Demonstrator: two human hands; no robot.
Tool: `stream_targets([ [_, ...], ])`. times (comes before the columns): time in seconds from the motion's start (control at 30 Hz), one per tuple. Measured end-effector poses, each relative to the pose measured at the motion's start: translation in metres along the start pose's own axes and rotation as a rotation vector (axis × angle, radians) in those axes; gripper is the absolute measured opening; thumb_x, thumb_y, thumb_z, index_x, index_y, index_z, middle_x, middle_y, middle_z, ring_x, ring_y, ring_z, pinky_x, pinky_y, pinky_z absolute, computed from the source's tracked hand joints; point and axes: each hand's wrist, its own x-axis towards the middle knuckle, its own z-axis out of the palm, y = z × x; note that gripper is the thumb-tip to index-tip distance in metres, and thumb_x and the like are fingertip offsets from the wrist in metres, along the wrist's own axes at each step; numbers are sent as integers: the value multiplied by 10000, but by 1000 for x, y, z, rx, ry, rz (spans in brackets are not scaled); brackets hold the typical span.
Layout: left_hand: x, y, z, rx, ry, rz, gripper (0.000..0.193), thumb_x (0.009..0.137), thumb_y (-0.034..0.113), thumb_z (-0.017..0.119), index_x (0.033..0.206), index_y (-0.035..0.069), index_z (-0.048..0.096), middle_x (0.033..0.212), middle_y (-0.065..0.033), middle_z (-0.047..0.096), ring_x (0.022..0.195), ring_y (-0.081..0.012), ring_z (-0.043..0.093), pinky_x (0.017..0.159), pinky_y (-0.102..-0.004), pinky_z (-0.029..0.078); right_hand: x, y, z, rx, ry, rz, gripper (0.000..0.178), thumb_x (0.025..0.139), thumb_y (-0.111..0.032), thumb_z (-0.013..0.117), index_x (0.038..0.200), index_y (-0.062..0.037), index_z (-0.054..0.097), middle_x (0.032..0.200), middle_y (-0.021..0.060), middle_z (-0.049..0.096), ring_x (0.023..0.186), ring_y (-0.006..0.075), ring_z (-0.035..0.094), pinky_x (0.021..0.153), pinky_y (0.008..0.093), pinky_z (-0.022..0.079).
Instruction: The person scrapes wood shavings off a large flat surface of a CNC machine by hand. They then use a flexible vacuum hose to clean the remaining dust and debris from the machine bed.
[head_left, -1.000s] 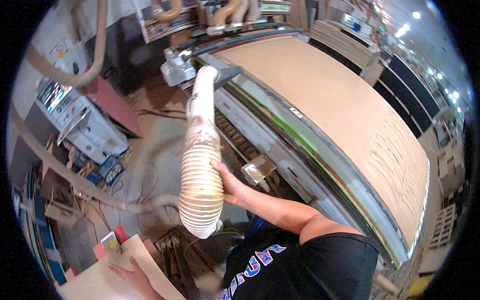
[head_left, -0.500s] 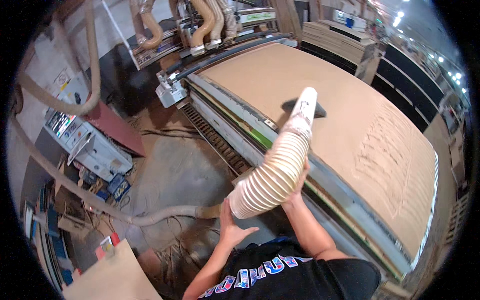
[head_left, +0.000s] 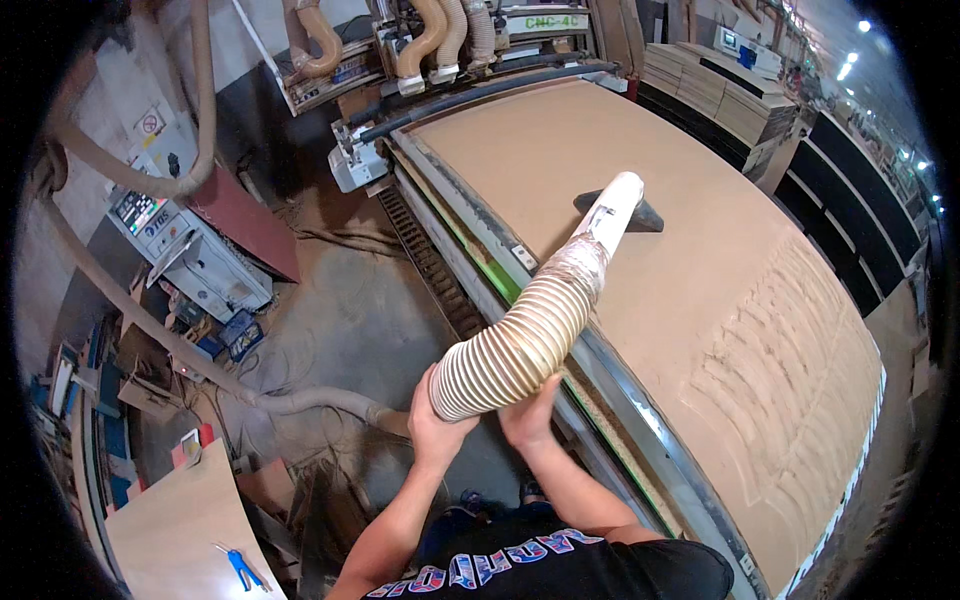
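A ribbed, cream-coloured suction hose (head_left: 510, 350) slants up and away from me. At its far end a white pipe (head_left: 612, 215) leads into a dark flat nozzle (head_left: 648, 216) on the large tan board (head_left: 540, 140). My left hand (head_left: 438, 428) is wrapped round the hose's near end. Below the ribbed bend, my right hand (head_left: 530, 412) grips the hose from underneath, its fingers partly hidden. Sawdust lies in ridges (head_left: 770, 350) over the right part of the board.
The board lies on a long machine bed (head_left: 650, 430) with a metal edge. To the left stand a control cabinet (head_left: 205, 270) and a thinner grey hose (head_left: 310, 400). Blue-handled pliers (head_left: 238, 568) lie on a panel (head_left: 170, 520) at lower left. Stacked boards (head_left: 715, 90) stand at the back.
My right hand has come back along the hose, nearer to me. My left hand, earlier with its thumb spread, is now closed round the hose. The nozzle is slightly farther in over the board.
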Motion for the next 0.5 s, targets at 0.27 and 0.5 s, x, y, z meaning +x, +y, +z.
stream_targets([
  [0.27,11,-77,-31,-301,50,-31,884,849,234,865,1589,19,431,1580,-176,499,1469,-308,482,1208,-417,388,46,39,33,-507,-81,-529,970,971,-470,773,1601,47,247,1531,165,454,1416,262,450,1227,425,326],
  [0.5,3,-248,-60,-1223,137,-1363,1062,925,935,208,1717,228,209,1746,-135,248,1559,-385,317,1175,-780,218,68,-46,111,-637,92,-1022,1005,1006,-608,662,1649,-33,147,1549,185,434,1351,303,540,1115,476,489],
])
